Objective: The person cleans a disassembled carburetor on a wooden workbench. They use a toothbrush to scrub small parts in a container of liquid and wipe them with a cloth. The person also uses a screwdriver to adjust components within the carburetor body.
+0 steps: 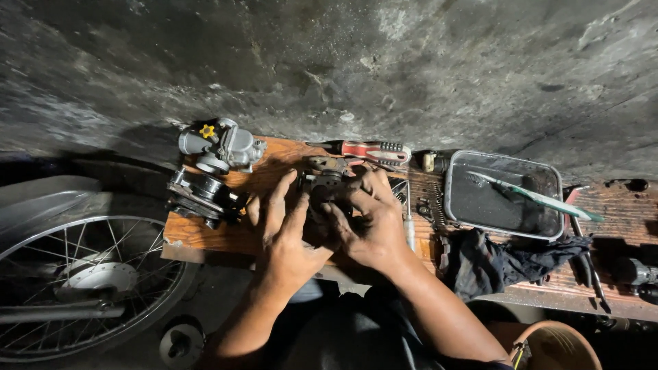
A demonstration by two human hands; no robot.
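Nearest you, below your forearms, sits the curved rim of a tan bucket, low to the right of your right wrist. Your left hand lies over the near edge of the worn orange-brown wooden board, fingers stretched forward and slightly fanned, their tips against a small dark, grimy metal engine part. Your right hand curls around that same part from the other side, thumb and fingers clasping it, so the part sits between both hands, on or just above the board; which one you cannot tell. Just beyond your right fingertips lies a screwdriver with a red and grey handle. Left of your left hand, two carburettor bodies rest on the board: a silvery one with a yellow knob farther away, and a darker one nearer your fingers. To the right of your right hand stands a shallow rectangular metal tray with a pale-handled brush lying across it, and a crumpled black rag lies just in front of the tray. Far left of your left arm shows a spoked motorcycle wheel.
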